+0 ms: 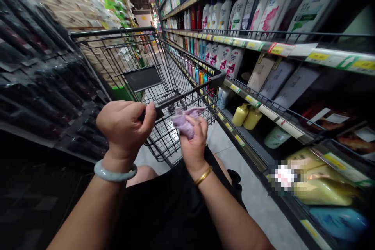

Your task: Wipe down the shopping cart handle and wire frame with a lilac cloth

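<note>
The left hand (124, 125) is curled round the black tubular handlebar (190, 94) of a black wire shopping cart (143, 79); the right hand (195, 140), fingers bent, grips a crumpled light-purple cloth (185, 125) just beside the bar. Holding the cart steady and keeping the cloth bunched should help.

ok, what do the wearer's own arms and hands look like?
Forearms bare, no sleeves in view. Left hand: ungloved, with a thick, smooth, pale grey-blue bangle at the wrist. Right hand: ungloved, with a slimmer gold-coloured bracelet. No cables visible.
</note>
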Motion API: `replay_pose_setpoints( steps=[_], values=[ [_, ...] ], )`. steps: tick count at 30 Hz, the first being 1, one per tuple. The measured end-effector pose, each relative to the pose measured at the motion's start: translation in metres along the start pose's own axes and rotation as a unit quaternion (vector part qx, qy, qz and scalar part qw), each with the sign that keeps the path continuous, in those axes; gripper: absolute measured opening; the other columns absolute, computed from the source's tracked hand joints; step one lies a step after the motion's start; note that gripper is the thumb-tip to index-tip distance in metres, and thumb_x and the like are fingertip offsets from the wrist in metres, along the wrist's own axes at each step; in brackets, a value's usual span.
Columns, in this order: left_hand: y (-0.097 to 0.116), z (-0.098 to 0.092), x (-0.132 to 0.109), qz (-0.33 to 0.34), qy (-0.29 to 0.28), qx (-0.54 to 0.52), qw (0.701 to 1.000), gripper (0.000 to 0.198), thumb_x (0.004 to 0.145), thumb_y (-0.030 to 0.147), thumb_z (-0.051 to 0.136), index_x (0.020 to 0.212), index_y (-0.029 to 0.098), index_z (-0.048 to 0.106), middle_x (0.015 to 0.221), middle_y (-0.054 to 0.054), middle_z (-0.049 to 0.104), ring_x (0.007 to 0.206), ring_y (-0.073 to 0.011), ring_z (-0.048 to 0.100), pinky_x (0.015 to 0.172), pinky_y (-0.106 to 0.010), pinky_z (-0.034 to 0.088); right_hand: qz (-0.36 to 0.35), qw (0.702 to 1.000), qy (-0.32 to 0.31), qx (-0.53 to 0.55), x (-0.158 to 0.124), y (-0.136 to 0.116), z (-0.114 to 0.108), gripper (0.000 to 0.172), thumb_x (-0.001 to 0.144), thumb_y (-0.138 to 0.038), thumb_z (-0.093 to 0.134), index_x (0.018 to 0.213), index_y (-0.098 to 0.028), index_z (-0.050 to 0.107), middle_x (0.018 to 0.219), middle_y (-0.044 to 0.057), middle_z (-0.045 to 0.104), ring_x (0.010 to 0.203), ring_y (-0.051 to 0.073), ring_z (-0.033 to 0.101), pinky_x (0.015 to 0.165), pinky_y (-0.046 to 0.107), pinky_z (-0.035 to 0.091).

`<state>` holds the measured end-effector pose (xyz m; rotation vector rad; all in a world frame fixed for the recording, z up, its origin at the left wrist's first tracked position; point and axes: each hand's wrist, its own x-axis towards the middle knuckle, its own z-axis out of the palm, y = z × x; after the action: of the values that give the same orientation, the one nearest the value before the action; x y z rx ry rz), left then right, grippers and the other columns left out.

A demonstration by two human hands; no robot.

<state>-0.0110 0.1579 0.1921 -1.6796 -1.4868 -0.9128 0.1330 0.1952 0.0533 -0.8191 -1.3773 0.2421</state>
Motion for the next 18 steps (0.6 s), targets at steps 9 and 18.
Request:
replay_pose_setpoints(
  steps=[9, 18],
  values=[
    [-0.003, 0.002, 0.004, -0.027, -0.015, -0.008, 0.999, 0.055, 0.102, 0.038, 0.056, 0.054, 0.023, 0.035, 0.052, 0.001, 0.03, 0.053, -0.0155, 0.031, 0.06, -0.038, 0.017, -0.023, 0.999, -0.034, -0.027, 0.004, 0.023, -0.002, 0.041, 0.085, -0.007, 0.063, 0.116, -0.028, 0.078, 0.123, 0.009, 0.061, 0.117, 0.028, 0.057, 0.108, 0.049, 0.054],
    [-0.008, 0.003, 0.008, -0.05, -0.03, 0.009, 0.998, 0.057, 0.104, 0.04, 0.052, 0.052, 0.024, 0.032, 0.052, 0.001, 0.026, 0.054, -0.0148, 0.029, 0.059, -0.037, 0.017, -0.093, 0.979, -0.182, 0.004, -0.034, -0.002, 0.014, 0.04, 0.083, -0.01, 0.072, 0.116, -0.032, 0.08, 0.129, 0.008, 0.063, 0.122, 0.026, 0.057, 0.115, 0.047, 0.051]
  ],
)
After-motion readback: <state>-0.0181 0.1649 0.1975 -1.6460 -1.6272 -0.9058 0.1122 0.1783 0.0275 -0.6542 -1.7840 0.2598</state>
